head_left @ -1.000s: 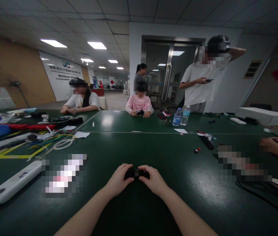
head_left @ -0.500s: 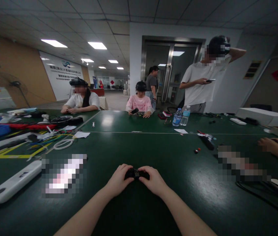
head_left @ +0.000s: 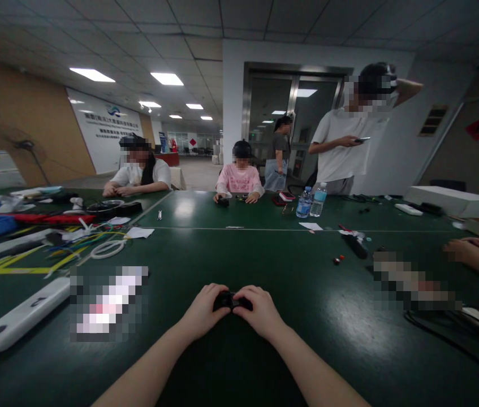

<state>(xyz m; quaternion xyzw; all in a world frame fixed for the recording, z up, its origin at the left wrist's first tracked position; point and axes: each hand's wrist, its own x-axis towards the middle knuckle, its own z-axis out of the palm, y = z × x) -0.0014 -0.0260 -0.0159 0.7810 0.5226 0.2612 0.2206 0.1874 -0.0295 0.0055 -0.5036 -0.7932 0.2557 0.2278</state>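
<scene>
A small black object [head_left: 233,303] is held between my two hands near the front middle of the green table [head_left: 180,260]. Its kind is hard to make out, as my fingers cover both ends. My left hand [head_left: 206,308] is closed around the left end, thumb on the near side. On the right end, my right hand [head_left: 260,312] grips in the same way. The thumbs come close together at the object's middle.
Left of me lie a white bar-shaped device [head_left: 18,316], a blurred-out bright slab [head_left: 109,305] and coiled white cable [head_left: 107,249]. Water bottles [head_left: 304,203] stand farther back. Another person's hands [head_left: 466,251] rest at the right. Several people sit or stand around.
My right hand has shifted slightly left, closer to my left hand, on the black object. Across the table, a seated person has lowered a dark item. The person behind has moved right.
</scene>
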